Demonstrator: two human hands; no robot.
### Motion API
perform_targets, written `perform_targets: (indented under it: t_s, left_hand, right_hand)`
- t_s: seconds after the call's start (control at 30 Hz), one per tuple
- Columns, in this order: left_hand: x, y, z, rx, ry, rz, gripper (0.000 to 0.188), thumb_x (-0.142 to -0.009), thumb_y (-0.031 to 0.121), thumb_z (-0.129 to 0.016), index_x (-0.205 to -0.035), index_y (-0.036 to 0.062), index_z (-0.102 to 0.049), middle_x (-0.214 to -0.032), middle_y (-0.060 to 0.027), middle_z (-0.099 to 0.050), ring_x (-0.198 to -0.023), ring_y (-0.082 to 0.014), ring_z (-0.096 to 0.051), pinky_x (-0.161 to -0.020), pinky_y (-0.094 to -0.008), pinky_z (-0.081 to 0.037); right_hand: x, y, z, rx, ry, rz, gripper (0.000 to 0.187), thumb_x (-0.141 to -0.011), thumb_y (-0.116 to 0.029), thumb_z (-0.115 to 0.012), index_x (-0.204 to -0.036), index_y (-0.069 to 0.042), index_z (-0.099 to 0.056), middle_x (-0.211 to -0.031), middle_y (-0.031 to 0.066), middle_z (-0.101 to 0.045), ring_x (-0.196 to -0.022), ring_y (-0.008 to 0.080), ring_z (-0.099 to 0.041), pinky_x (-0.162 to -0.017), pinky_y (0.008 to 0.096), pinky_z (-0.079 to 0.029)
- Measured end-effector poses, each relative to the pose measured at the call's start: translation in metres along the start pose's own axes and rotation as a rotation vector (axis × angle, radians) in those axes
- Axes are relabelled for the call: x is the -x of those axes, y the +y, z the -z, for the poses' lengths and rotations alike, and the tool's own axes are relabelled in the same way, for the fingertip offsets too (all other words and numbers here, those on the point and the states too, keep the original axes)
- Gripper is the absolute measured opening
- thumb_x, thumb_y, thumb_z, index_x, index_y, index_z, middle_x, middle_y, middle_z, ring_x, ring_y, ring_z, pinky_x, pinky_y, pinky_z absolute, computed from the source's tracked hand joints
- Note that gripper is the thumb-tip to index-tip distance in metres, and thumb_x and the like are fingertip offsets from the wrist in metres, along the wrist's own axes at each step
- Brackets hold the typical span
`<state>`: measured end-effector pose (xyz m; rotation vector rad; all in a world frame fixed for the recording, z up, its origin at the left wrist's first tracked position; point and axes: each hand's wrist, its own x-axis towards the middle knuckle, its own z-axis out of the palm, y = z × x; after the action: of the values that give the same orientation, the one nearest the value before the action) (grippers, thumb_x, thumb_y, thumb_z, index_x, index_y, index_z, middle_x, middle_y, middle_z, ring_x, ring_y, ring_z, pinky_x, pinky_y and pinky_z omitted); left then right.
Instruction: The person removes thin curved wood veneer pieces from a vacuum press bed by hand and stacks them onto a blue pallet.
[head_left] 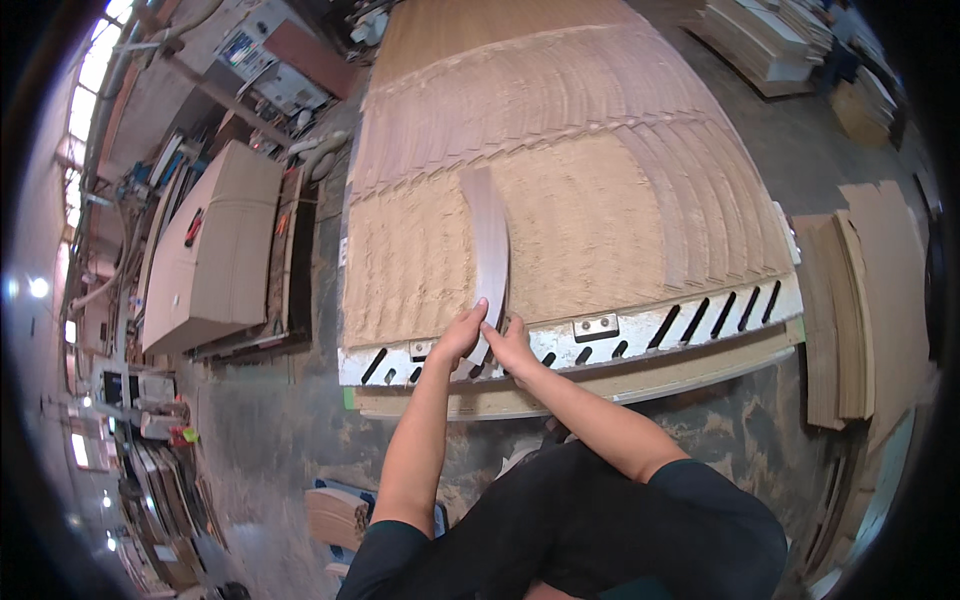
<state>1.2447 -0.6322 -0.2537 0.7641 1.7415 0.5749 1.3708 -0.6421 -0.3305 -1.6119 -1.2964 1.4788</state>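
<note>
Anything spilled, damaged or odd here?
Tan sawdust-like debris looks spilled across the near part of the table, around the curved strip held in the left hand and right hand. The cardboard sheet at right has a ragged top edge, apparently torn.

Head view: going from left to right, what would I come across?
Large tan box → curved wooden strip, with the left hand and right hand on it → small metal plate right of those hands → brown boards.

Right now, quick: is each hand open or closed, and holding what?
Left hand: closed on the curved wooden strip, near its close end.
Right hand: closed on the same strip's right edge.
</note>
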Motion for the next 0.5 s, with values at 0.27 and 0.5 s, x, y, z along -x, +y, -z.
perform_targets:
  t_s: [0.27, 0.5]
  left_hand:
    - [-0.001, 0.000, 0.009, 0.152, -0.088, 0.064, 0.083, -0.113, 0.064, -0.040, -0.160, -0.0041, -0.047, -0.161, -0.0238, -0.052, -0.148, -0.0305, -0.050, -0.123, -0.0408, -0.038]
    - [-0.042, -0.037, -0.048, 0.177, 0.026, -0.247, 0.045, -0.113, 0.031, -0.042, -0.133, 0.0031, -0.071, -0.137, -0.0173, -0.072, -0.125, -0.0298, -0.063, -0.111, -0.0475, -0.048]
  right_hand:
    - [-0.022, -0.004, 0.011, -0.314, -0.188, -0.246, 0.098, -0.085, -0.053, -0.088, -0.151, 0.007, -0.048, -0.142, 0.0256, -0.060, -0.127, 0.0346, -0.061, -0.105, 0.0448, -0.051]
    - [-0.045, 0.017, 0.025, -0.681, -0.569, -0.220, 0.070, -0.095, -0.066, -0.066, -0.144, -0.016, -0.063, -0.133, 0.0082, -0.067, -0.118, 0.0261, -0.065, -0.094, 0.0478, -0.057]
